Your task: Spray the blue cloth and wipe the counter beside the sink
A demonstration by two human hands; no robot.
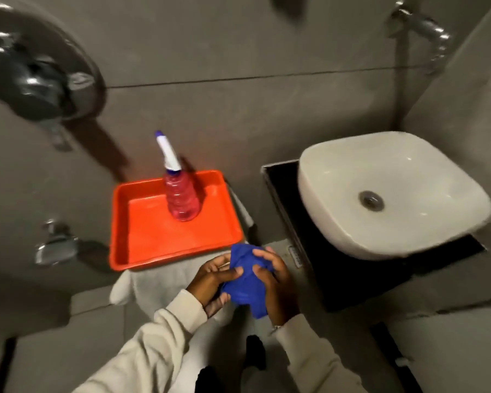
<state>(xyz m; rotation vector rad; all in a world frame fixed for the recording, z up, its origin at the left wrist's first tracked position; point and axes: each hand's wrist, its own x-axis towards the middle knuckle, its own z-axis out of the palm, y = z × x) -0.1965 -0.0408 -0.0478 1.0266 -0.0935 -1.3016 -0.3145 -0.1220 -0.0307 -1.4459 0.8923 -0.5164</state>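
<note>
A crumpled blue cloth (pixel 245 282) is held between both of my hands, low in the middle of the view. My left hand (pixel 213 282) grips its left side and my right hand (pixel 275 282) grips its right side. A spray bottle (pixel 182 198) with pink liquid and a white-and-blue nozzle stands upright in an orange tray (pixel 142 245), up and to the left of my hands. A white basin sink (pixel 408 177) sits on a black counter (pixel 360 279) to the right.
The orange tray rests on a stand draped with a white towel (pixel 153 285). Chrome taps (pixel 54 248) and a round mixer fitting (pixel 37 66) stick out of the grey wall at left. Another tap (pixel 428 29) is above the sink.
</note>
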